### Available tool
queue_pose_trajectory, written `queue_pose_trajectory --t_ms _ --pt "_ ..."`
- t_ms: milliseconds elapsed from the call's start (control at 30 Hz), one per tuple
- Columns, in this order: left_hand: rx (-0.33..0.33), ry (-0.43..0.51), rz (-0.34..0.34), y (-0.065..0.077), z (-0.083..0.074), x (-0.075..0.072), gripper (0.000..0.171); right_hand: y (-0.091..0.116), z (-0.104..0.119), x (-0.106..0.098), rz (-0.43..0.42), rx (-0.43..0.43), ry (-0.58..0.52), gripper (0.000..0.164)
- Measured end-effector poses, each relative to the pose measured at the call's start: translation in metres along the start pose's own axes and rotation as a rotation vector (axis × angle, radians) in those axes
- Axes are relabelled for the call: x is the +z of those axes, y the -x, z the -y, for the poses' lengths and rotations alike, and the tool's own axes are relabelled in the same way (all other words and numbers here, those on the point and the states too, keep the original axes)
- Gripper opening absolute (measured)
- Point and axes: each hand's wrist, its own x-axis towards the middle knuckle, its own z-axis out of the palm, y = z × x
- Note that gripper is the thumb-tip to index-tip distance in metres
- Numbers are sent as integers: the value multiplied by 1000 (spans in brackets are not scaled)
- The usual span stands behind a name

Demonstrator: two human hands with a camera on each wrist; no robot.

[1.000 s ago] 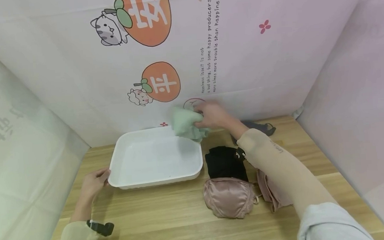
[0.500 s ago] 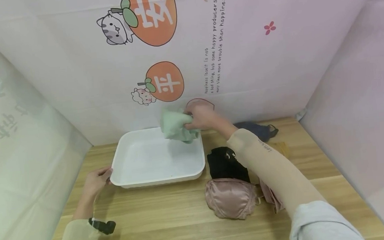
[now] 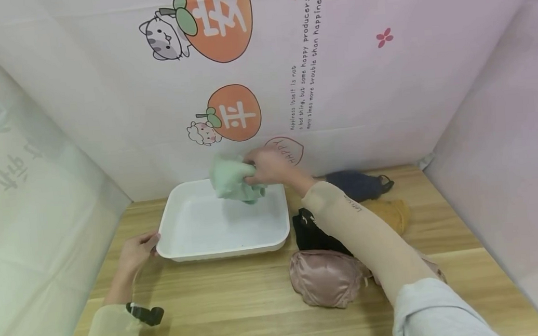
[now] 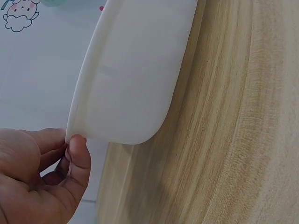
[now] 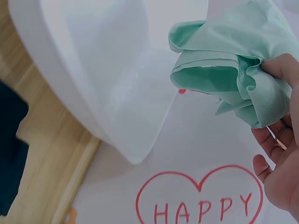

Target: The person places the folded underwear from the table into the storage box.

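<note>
My right hand [image 3: 272, 166] pinches a bundled mint-green cloth garment [image 3: 233, 179] over the back of a white plastic tray [image 3: 221, 226]. In the right wrist view the folded layers of the green garment [image 5: 224, 70] hang between thumb and fingers, beside the tray wall [image 5: 70, 70]. At the tray's front left corner my left hand [image 3: 136, 250] pinches the rim. Up close in the left wrist view, thumb and fingers of the left hand [image 4: 51, 172] grip the tray's corner edge [image 4: 126, 84]. Bare white floor shows in the tray.
Right of the tray lie a black folded garment [image 3: 313, 235], a pink satin bra [image 3: 325, 278], a navy garment [image 3: 356, 184] and a mustard garment [image 3: 391, 214]. Another pink garment is mostly hidden under my right forearm. Printed cloth walls [image 3: 338, 80] surround the wooden table [image 3: 222, 306].
My right hand has carried the green garment leftward, from the tray's back right corner to over its back middle. The left hand keeps its hold on the rim. The mustard garment has come into view.
</note>
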Motion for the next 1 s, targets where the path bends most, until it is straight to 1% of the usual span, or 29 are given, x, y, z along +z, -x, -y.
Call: queue_pose_trajectory --t_ms 100,267,467,700,833,1000 --pt "4 11 -4 -1 1 0 51 -7 8 4 29 8 -10 36" --pt "2 35 -7 -1 4 2 50 -17 18 13 55 2 14 38" --pt "-9 45 -7 -1 5 1 50 -27 29 22 47 -35 65 40" --pt "-10 50 -2 -3 3 0 50 -37 39 32 8 -78 120 38" --pt "-19 64 4 -3 2 0 50 -42 44 40 -2 -80 145 36" --pt "-25 74 0 -3 1 1 47 -49 50 49 14 -70 166 34"
